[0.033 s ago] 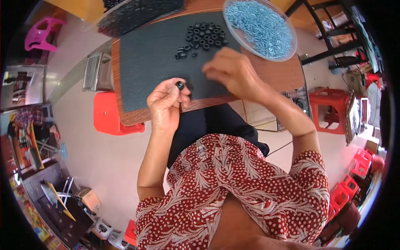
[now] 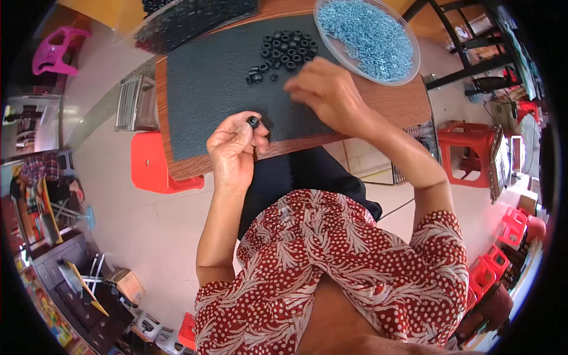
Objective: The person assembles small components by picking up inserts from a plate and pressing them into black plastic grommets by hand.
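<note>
Between thumb and fingers my left hand point(image 2: 232, 142) pinches a small round black piece point(image 2: 253, 122), its hollow ringed end turned up, just above the table's near edge. My right hand point(image 2: 325, 92) hovers over the dark mat point(image 2: 201, 89), fingers bent and drawn together, pointing left; whatever they may hold is too small or hidden to tell. Just beyond its fingertips lies a cluster of similar black round pieces point(image 2: 290, 47) with holes. A few stray black pieces point(image 2: 254, 77) lie at the cluster's near left.
A round clear tub point(image 2: 418, 59) of small blue-grey pieces stands at the table's far right. At the far left is a clear box point(image 2: 177, 29) of black pieces. A red stool point(image 2: 154, 163) sits left of the wooden table point(image 2: 402, 106), another red stool point(image 2: 464, 154) right.
The whole view has shifted very slightly. My right hand sits in nearly the same place, less blurred; my left hand still pinches the black piece.
</note>
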`<action>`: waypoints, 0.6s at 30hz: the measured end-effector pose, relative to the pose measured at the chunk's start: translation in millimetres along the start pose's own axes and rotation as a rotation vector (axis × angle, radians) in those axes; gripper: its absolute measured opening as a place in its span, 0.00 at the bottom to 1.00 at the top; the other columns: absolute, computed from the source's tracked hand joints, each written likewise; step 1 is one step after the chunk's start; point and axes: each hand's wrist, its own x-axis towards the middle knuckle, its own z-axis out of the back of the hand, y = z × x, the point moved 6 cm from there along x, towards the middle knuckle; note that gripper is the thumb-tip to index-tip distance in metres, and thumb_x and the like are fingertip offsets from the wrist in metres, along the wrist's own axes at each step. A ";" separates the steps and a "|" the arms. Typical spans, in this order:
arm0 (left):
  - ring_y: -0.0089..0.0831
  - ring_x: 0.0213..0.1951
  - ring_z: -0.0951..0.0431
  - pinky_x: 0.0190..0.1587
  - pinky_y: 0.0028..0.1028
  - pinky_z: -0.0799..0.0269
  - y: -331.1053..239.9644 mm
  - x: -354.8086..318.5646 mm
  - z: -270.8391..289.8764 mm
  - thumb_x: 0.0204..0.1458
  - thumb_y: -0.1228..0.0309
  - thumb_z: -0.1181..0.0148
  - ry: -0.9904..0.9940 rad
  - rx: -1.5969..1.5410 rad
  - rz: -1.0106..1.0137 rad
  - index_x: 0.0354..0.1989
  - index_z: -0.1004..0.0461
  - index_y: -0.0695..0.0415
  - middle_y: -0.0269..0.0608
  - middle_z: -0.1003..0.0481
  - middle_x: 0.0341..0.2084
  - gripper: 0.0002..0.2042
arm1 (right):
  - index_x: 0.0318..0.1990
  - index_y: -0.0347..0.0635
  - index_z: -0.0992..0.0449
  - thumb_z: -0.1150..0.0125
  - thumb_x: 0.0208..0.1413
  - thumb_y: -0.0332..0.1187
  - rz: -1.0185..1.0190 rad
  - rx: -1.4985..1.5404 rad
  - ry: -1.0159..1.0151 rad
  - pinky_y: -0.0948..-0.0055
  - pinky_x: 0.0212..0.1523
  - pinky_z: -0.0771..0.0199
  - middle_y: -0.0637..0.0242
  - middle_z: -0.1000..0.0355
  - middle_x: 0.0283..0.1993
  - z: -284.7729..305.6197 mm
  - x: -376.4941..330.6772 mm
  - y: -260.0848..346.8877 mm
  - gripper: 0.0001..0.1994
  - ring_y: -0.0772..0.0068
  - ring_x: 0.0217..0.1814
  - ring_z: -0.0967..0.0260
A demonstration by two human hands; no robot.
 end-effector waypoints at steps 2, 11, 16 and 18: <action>0.29 0.20 0.28 0.24 0.26 0.32 3.1 0.6 0.1 0.51 0.76 0.45 0.018 -0.017 -0.001 0.37 0.28 0.69 0.48 0.25 0.25 0.09 | 0.31 0.40 0.24 0.36 0.39 0.24 0.030 -0.084 -0.011 0.65 0.31 0.34 0.62 0.32 0.27 -9.2 9.9 -12.5 0.08 0.60 0.33 0.35; 0.29 0.20 0.29 0.23 0.25 0.33 3.0 2.8 -0.2 0.51 0.75 0.44 -0.003 -0.048 -0.020 0.38 0.28 0.70 0.48 0.25 0.25 0.10 | 0.25 0.41 0.28 0.38 0.40 0.30 0.193 -0.467 0.092 0.69 0.30 0.34 0.63 0.34 0.24 -50.3 23.3 -13.1 0.05 0.63 0.31 0.36; 0.27 0.22 0.29 0.24 0.26 0.35 1.6 2.7 -3.9 0.51 0.73 0.42 0.021 0.009 -0.017 0.39 0.28 0.68 0.44 0.26 0.26 0.11 | 0.22 0.40 0.29 0.40 0.41 0.31 0.218 -0.589 0.151 0.70 0.31 0.32 0.62 0.32 0.23 -54.5 25.9 -9.0 0.06 0.64 0.31 0.33; 0.27 0.21 0.29 0.24 0.24 0.34 2.4 2.7 -5.7 0.51 0.74 0.43 0.012 -0.007 -0.010 0.38 0.28 0.69 0.46 0.26 0.26 0.10 | 0.24 0.38 0.28 0.41 0.44 0.30 0.122 -0.351 0.072 0.72 0.30 0.32 0.60 0.30 0.24 -44.6 22.2 -11.8 0.06 0.65 0.29 0.31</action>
